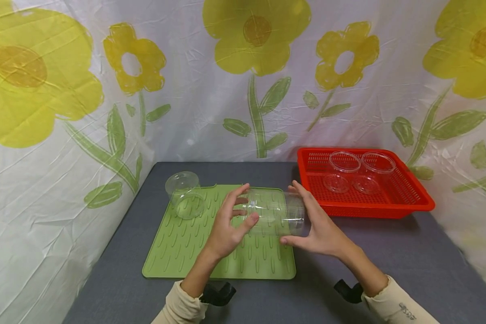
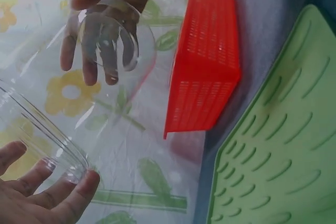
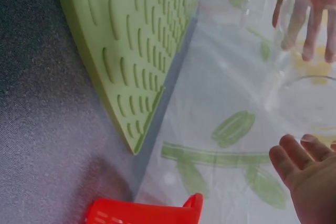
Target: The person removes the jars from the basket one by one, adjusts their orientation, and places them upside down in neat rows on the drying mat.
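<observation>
Between 2 hands [image 1: 225,231] [image 1: 323,230], clear jar [image 1: 270,212], long axis crosswise, ridges left.

Your sleeves are long, pale beige. Left sleeve [image 1: 183,306]: creased near the cuff. Right sleeve [image 1: 397,302]: small dark lettering [image 1: 407,311] on the forearm, too small to read. You've got matching black wrist pieces at the cuffs, left piece [image 1: 219,295] and right piece [image 1: 349,291]: stubby, angular, jutting inward, tips turned up. Your left hand [image 1: 229,225] and right hand [image 1: 323,228] are bare.
</observation>
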Demonstrator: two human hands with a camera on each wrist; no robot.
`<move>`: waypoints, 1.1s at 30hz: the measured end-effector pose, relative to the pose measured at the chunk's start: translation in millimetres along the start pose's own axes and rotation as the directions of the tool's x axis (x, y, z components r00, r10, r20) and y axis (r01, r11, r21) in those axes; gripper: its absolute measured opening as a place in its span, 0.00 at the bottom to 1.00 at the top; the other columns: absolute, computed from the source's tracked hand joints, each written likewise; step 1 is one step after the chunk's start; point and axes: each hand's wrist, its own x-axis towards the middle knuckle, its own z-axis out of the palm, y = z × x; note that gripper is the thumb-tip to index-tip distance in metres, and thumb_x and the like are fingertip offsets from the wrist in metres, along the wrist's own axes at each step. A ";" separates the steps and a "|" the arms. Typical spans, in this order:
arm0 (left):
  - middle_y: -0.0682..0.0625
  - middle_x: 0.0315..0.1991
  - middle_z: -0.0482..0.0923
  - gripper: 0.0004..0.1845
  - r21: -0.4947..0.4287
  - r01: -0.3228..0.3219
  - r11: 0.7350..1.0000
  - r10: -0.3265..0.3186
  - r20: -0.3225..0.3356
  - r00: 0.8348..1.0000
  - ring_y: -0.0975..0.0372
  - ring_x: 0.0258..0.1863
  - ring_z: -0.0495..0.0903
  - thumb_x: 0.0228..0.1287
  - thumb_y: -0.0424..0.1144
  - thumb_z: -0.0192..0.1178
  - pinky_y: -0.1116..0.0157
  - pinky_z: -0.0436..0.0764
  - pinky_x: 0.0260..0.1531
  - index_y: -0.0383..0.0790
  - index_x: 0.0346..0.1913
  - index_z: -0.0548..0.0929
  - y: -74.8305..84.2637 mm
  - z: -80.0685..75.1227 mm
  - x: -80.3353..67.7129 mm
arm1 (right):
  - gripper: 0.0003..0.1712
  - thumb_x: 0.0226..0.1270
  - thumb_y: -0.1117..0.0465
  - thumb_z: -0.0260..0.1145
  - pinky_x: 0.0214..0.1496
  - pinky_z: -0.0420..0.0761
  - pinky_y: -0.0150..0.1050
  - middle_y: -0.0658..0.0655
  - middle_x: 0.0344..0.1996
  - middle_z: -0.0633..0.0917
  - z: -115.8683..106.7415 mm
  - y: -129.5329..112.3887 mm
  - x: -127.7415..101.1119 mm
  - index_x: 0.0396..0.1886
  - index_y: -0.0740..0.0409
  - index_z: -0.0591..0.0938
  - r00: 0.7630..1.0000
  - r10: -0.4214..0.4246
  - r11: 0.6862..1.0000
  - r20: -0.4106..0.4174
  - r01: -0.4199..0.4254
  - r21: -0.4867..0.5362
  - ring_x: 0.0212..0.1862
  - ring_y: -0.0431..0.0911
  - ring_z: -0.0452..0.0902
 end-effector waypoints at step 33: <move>0.42 0.79 0.58 0.38 -0.134 0.021 0.991 -0.015 0.043 0.999 0.40 0.77 0.59 0.74 0.47 0.59 0.36 0.61 0.73 0.41 0.80 0.57 -8.3 -2.0 0.2 | 0.62 0.47 0.53 0.86 0.66 0.79 0.46 0.50 0.71 0.69 1.4 1.7 -0.3 0.78 0.45 0.58 0.999 0.016 1.000 -0.037 -0.015 0.006 0.67 0.43 0.69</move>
